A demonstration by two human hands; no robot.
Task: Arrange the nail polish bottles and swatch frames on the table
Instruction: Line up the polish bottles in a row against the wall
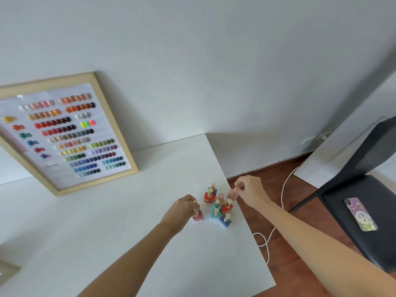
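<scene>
Left hand pinches a pink bottle; right hand pinches a blurry pale pink one. Roughly seven more bottles between, one frame far left, labels unreadable.

bare table left of bottle cluster, swatch frame blocking far-left wall
</scene>
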